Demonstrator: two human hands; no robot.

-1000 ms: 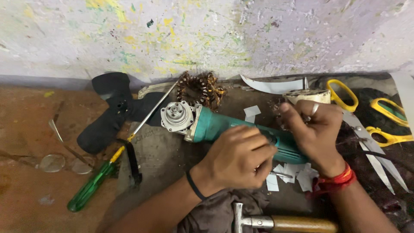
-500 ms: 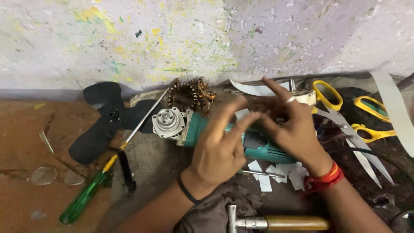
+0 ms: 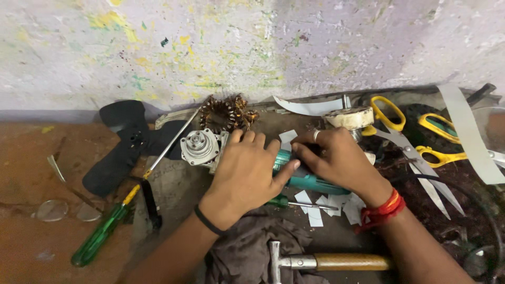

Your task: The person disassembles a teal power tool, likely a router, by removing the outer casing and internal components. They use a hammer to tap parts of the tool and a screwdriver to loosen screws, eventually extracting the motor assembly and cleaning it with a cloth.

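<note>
A teal angle grinder [image 3: 310,181] lies across the floor, its bare metal gear head [image 3: 199,146] pointing left. My left hand [image 3: 246,171] lies palm down over the front of its body, fingers closed over it. My right hand [image 3: 336,160], with a ring and red wrist threads, grips the body just behind, fingertips pressed at the middle of the housing. A small green screwdriver [image 3: 302,204] lies under the grinder, beside white paper scraps [image 3: 315,215].
A copper-wound stator [image 3: 227,113] sits behind the gear head, a black fan blade [image 3: 126,144] and a long green screwdriver [image 3: 113,223] lie to the left. Yellow scissors [image 3: 405,139] and more yellow scissors [image 3: 447,155] are on the right. A hammer [image 3: 326,261] rests on grey cloth [image 3: 247,252] near me.
My left hand, lifted with fingers spread half a second ago, has come down flat onto the grinder. My right hand has closed onto the body again. The small screwdriver now shows below.
</note>
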